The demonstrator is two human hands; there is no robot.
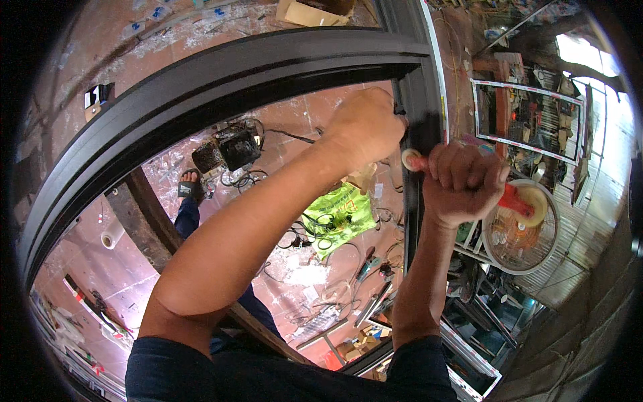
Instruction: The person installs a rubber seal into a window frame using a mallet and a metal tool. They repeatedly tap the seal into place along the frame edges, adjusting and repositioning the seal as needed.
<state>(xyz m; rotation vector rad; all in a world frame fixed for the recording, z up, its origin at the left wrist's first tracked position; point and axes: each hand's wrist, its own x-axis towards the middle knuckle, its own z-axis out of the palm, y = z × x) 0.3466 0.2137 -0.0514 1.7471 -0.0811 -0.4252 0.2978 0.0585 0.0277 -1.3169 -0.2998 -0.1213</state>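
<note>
A large dark grey metal frame [241,70] spans the view, with a rail curving across the top and a post running down the right side. My left hand [365,127] is closed against the inner edge of that post, near the corner; whatever its fingers pinch is hidden. Just right of the post, my right hand [463,179] wraps round a red-handled mallet [530,204]. The mallet's yellowish round head sticks out to the right of my fist, and the pale butt of its handle points left toward the post.
A bright green bag [341,218] lies on the tiled floor among black cables. Beyond it sits a black boxy case [239,147]. A wooden beam [144,218] slants under my left arm. At right are a round fan [521,228] and a white-edged frame [529,120].
</note>
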